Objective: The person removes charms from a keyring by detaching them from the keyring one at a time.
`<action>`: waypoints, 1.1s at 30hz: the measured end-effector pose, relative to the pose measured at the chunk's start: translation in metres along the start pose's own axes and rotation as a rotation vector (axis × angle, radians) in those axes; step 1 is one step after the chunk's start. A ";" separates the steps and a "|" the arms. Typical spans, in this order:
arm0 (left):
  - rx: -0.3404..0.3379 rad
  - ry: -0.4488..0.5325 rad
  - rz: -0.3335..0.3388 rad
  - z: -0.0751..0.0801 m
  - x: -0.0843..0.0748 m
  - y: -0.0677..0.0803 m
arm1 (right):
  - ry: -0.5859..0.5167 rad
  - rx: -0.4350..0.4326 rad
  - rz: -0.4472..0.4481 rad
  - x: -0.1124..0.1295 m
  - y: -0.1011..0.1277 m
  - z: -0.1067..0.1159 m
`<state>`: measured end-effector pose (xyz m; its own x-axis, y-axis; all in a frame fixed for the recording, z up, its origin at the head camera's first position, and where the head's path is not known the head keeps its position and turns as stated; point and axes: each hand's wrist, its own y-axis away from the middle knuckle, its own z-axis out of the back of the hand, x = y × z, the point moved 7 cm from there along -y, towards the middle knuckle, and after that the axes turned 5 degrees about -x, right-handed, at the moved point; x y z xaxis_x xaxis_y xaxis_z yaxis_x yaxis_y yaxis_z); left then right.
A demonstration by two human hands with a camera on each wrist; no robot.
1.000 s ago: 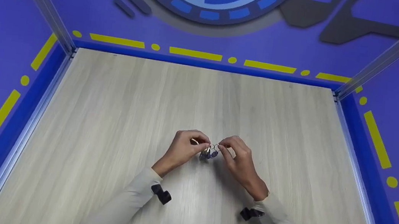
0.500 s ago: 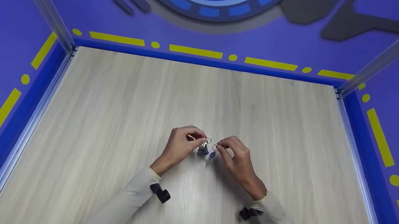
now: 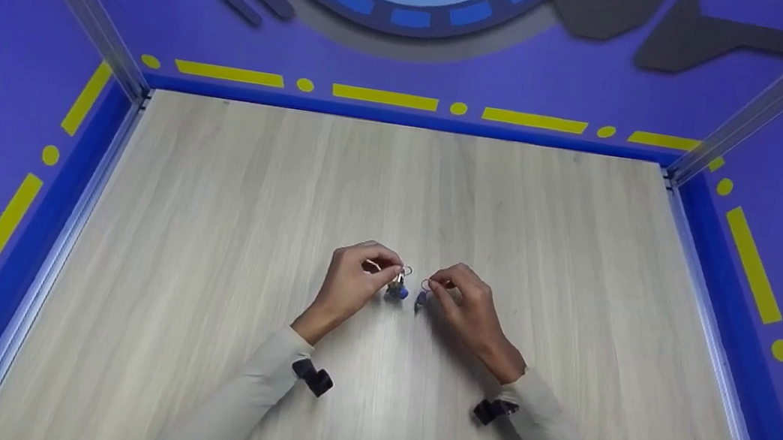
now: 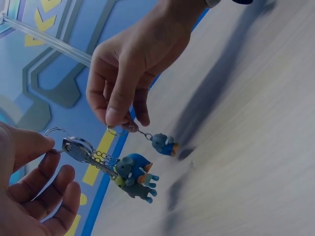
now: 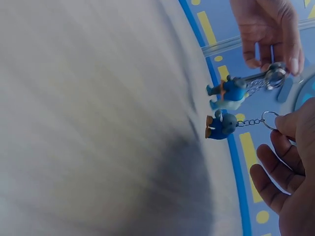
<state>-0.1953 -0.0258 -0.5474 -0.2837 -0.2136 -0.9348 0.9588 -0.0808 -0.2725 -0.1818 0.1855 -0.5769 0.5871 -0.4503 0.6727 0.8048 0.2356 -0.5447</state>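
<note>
in the middle of the head view i have both hands raised just above the worktop [image 3: 209,226], close together but apart. my left hand [image 3: 353,279] pinches the key ring [image 4: 78,147] with the larger blue figure [image 4: 135,177] hanging from it on a chain. my right hand [image 3: 463,307] pinches a small ring [image 4: 115,130] whose little blue figure [image 4: 165,145] dangles free. to do this well, i judge i should keep both pinches firm on the rings and the chains untangled.

pale beige sleeves [image 3: 248,390], black wrist-mounted cameras [image 3: 312,377].
</note>
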 end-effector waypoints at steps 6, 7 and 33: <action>0.016 -0.010 0.000 0.001 -0.001 0.001 | 0.040 0.023 -0.023 -0.014 -0.010 -0.004; 0.016 -0.014 0.000 0.001 -0.001 0.001 | 0.046 0.025 -0.032 -0.017 -0.012 -0.005; 0.040 -0.046 -0.041 -0.001 -0.005 -0.002 | 0.184 0.141 -0.285 -0.061 -0.045 -0.034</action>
<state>-0.1953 -0.0238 -0.5421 -0.3239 -0.2542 -0.9113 0.9452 -0.1292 -0.2998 -0.2573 0.1729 -0.6107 0.3228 -0.6590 0.6793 0.9453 0.1896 -0.2653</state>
